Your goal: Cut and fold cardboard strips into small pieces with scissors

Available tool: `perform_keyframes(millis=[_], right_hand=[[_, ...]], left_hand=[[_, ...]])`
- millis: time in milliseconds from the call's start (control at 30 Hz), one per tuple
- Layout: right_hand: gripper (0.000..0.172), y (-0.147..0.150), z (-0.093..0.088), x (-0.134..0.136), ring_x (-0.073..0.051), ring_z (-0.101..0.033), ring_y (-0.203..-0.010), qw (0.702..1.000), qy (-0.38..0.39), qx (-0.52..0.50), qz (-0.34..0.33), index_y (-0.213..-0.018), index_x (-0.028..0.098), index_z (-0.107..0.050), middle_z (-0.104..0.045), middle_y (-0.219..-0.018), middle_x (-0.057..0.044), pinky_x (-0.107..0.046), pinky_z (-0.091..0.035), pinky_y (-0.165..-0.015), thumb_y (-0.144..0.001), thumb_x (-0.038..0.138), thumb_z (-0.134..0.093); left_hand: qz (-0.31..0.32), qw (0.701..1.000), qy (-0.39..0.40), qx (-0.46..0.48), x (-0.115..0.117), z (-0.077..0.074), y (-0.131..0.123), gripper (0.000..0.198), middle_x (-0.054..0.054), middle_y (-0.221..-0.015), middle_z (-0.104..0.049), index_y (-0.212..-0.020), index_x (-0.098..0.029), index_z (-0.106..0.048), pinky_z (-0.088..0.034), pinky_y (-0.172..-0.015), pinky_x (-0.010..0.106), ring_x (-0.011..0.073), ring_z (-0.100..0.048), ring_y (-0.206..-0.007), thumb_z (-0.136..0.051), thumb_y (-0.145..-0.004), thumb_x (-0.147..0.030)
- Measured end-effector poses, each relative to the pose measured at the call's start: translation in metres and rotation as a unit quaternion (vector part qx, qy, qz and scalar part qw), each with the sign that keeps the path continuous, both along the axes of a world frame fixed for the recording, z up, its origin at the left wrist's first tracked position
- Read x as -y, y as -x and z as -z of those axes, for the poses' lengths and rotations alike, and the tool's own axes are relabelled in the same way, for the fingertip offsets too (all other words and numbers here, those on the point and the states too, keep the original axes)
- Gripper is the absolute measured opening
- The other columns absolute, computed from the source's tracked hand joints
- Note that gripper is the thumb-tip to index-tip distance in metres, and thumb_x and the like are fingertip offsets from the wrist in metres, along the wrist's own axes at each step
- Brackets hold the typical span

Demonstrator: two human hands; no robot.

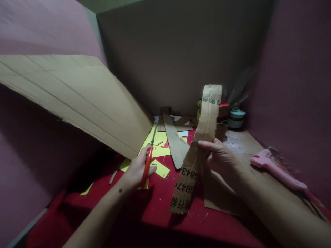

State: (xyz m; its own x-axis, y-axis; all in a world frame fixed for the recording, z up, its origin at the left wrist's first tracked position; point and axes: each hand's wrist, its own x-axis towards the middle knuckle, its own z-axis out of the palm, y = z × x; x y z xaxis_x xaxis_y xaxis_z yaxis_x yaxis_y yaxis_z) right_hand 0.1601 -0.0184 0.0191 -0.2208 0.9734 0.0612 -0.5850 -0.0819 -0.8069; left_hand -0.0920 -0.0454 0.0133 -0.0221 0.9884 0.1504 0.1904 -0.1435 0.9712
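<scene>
My left hand point(138, 168) is closed round the orange-red handle of a pair of scissors point(148, 162), whose blades point away from me and look closed. In my right hand point(219, 155) is a long cardboard strip point(207, 120), pinched near its middle with the thumb on top. The strip is bent, rough at the edges, and printed with black characters at both ends. It is held up over the red cloth point(160, 210), tilted with its top away from me. Behind it lies another pale cardboard strip point(172, 137). Some fingers of both hands are hidden.
Yellow paper pieces point(160, 168) and small scraps lie on the cloth. A large cardboard sheet point(85, 93) leans in from the left. At right are a pink glue gun point(276, 170) and a teal-lidded container point(236, 117). A cardboard piece point(219, 194) lies under my right forearm.
</scene>
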Motion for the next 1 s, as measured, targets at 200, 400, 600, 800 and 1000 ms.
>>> perform_keyframes(millis=[200,400,600,800,1000], right_hand=[[0.026,0.001,-0.005,-0.001,-0.017,-0.062,-0.076,0.997,-0.036,-0.025,0.061,-0.083,0.020,-0.067,-0.069,-0.080,0.001,-0.032,-0.047,-0.081,-0.060,0.013,-0.075],[0.035,0.004,-0.007,0.000,-0.018,-0.061,-0.079,0.994,-0.043,-0.041,0.097,-0.089,0.022,-0.066,-0.067,-0.077,0.001,-0.033,-0.046,-0.084,-0.057,0.009,-0.074],[0.044,0.009,-0.003,0.004,-0.015,-0.064,-0.078,0.993,-0.045,-0.098,0.042,-0.100,0.023,-0.065,-0.070,-0.080,0.002,-0.030,-0.048,-0.081,-0.060,0.007,-0.074],[0.040,0.011,-0.003,0.006,-0.018,-0.066,-0.080,0.993,-0.037,-0.113,0.019,-0.095,0.022,-0.067,-0.072,-0.082,0.000,-0.034,-0.049,-0.083,-0.059,0.008,-0.075],[0.039,0.011,0.000,0.005,-0.017,-0.066,-0.078,0.991,-0.003,-0.135,0.018,-0.091,0.020,-0.068,-0.072,-0.078,-0.001,-0.031,-0.050,-0.083,-0.056,0.006,-0.078]], left_hand=[[0.064,0.976,-0.050,-0.200,0.058,-0.022,-0.024,0.038,0.007,-0.089,-0.069,-0.109,-0.029,-0.064,-0.047,-0.066,0.031,0.0249,-0.062,-0.076,-0.065,-0.071,-0.024],[0.008,0.970,-0.073,-0.233,0.072,-0.004,-0.040,0.056,0.013,-0.109,-0.068,-0.123,-0.028,-0.059,-0.047,-0.083,0.042,0.0367,-0.061,-0.100,-0.065,-0.067,-0.024],[0.028,0.905,-0.082,-0.416,0.071,-0.002,-0.058,0.059,0.025,-0.117,-0.061,-0.138,-0.007,-0.039,-0.049,-0.081,0.047,0.0361,-0.061,-0.101,-0.046,-0.081,-0.021],[0.069,0.846,-0.103,-0.519,0.071,-0.012,-0.061,0.063,0.023,-0.113,-0.062,-0.142,-0.002,-0.025,-0.053,-0.074,0.040,0.0292,-0.064,-0.093,-0.040,-0.081,-0.013],[0.073,0.828,-0.133,-0.539,0.067,-0.010,-0.060,0.062,0.020,-0.104,-0.065,-0.142,-0.005,-0.022,-0.054,-0.064,0.035,0.0243,-0.066,-0.080,-0.036,-0.083,-0.011]])
